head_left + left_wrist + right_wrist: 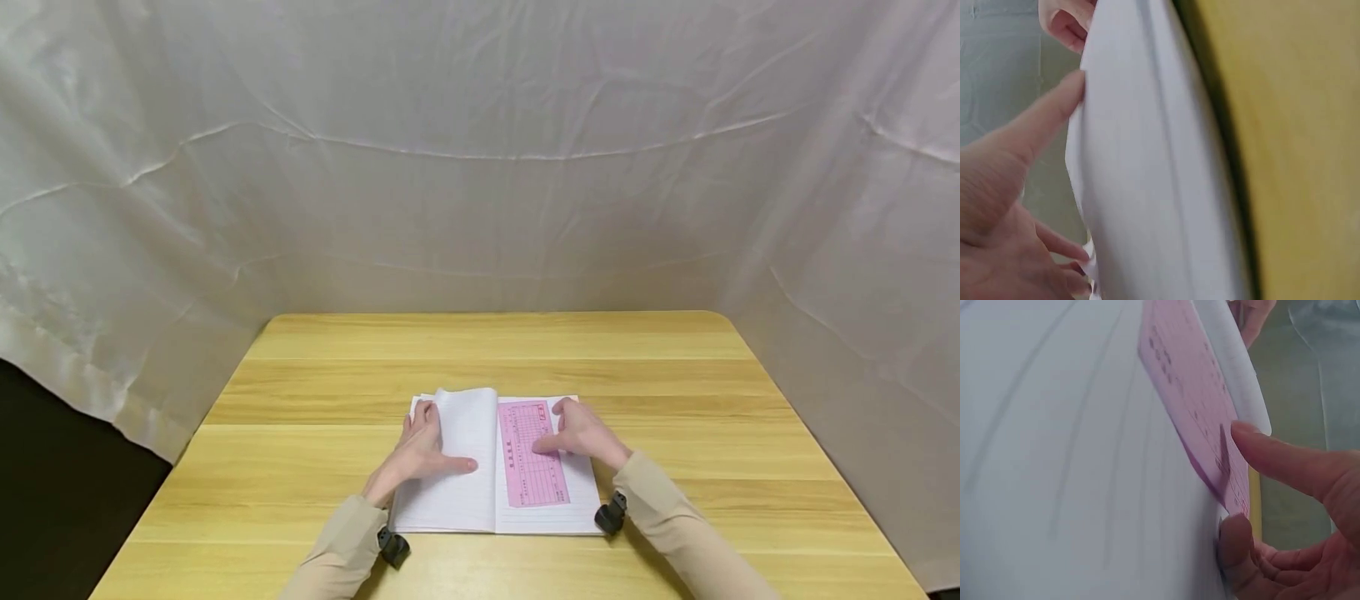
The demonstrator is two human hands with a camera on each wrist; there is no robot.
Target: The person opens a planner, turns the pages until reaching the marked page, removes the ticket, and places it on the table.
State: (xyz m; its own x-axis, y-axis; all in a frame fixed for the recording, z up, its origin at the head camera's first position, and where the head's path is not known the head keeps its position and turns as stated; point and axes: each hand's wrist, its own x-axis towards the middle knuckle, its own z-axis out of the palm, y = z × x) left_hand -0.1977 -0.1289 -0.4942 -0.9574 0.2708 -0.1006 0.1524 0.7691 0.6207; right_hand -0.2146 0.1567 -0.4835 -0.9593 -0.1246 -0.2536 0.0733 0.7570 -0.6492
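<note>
An open lined notebook [525, 522] lies on the table, its upper left page bulging at the top. A pink printed form slip [528, 467] lies aslant on the right page. My left hand [423, 454] rests over the left page, thumb stretched toward the spine and fingers at the upper outer edge; the left wrist view shows the thumb tip at the page [1129, 150]. With fingers and thumb apart, my right hand [581, 433] touches the slip, thumb over its printed face. In the right wrist view, the index fingertip sits at the corner of the slip [1188, 394], whose near edge bows up slightly.
The notebook lies toward the front of a wooden table [300, 467]. A pale cloth curtain [487, 225] hangs behind and on both sides. Black wrist cameras [611, 514] sit at both cuffs, close to the notebook's lower corners.
</note>
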